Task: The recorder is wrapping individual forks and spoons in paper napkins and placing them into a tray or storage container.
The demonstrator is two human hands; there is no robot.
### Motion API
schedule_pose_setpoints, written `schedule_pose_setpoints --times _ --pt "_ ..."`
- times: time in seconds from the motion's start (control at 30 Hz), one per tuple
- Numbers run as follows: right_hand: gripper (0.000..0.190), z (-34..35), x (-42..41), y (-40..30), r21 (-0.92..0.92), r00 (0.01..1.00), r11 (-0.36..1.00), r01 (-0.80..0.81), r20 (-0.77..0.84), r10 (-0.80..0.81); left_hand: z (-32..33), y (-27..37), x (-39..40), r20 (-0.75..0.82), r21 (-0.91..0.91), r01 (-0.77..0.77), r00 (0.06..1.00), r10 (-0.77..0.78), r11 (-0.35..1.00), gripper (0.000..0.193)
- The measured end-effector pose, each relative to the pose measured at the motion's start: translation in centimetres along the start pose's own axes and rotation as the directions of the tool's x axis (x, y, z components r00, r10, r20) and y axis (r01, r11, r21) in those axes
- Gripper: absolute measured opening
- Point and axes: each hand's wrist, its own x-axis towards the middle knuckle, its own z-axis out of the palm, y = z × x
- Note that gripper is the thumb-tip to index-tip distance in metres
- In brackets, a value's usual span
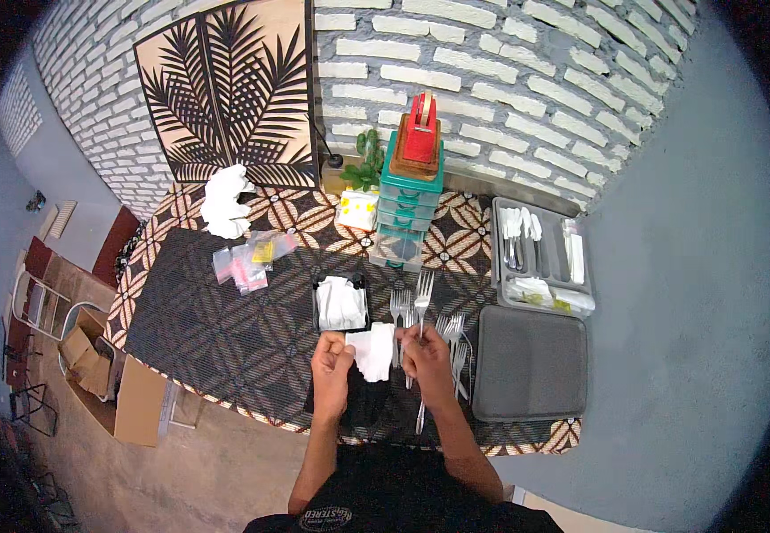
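Observation:
Between finger and thumb, my left hand (pixel 332 366) pinches the left edge of a white paper napkin (pixel 373 352). My right hand (pixel 425 363) grips a metal fork (pixel 424 293) by its handle, tines pointing away from me. More forks (pixel 457 333) lie on the dark mat just right of and under that hand, and others (pixel 398 306) lie beside it on the left. Beyond my left hand stands a black container (pixel 315 313) filled with folded white napkins (pixel 341 303).
A grey cutlery tray (pixel 495 253) with wrapped pieces sits at the right, above a grey lid (pixel 531 363). Small plastic bags (pixel 248 263) and white gloves or cloth (pixel 226 202) lie left. A clear drawer unit (pixel 401 233) carries a red tape dispenser (pixel 421 136).

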Motion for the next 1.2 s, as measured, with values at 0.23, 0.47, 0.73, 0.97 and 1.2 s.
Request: schedule_pose_setpoints --times 0.23,0.47,0.73,0.97,1.2 --pt "0.020 0.0 -0.2 -0.1 0.096 0.981 0.980 -0.176 0.100 0.167 2.8 1.3 -0.1 -0.005 -0.406 0.147 0.987 -0.163 0.902 0.006" --pt "0.025 0.7 -0.6 0.1 0.085 0.964 0.973 -0.214 0.183 0.195 1.7 -0.8 -0.3 -0.029 -0.340 0.178 0.979 -0.200 0.923 0.016" --pt "0.019 1.0 -0.8 -0.1 0.018 0.982 0.989 -0.145 0.122 0.142 1.8 -1.0 -0.5 0.006 -0.387 0.270 0.957 -0.290 0.882 0.018" --pt "0.031 1.4 -1.1 -0.4 -0.293 0.975 0.948 0.127 0.214 -0.064 1.3 -2.0 -0.5 0.126 -0.322 0.214 0.975 -0.182 0.922 0.011" --pt "0.022 1.5 -1.6 -0.5 -0.265 0.969 0.943 0.200 0.193 -0.151 1.7 -1.8 -0.8 0.095 -0.269 0.092 0.993 -0.069 0.959 0.011"
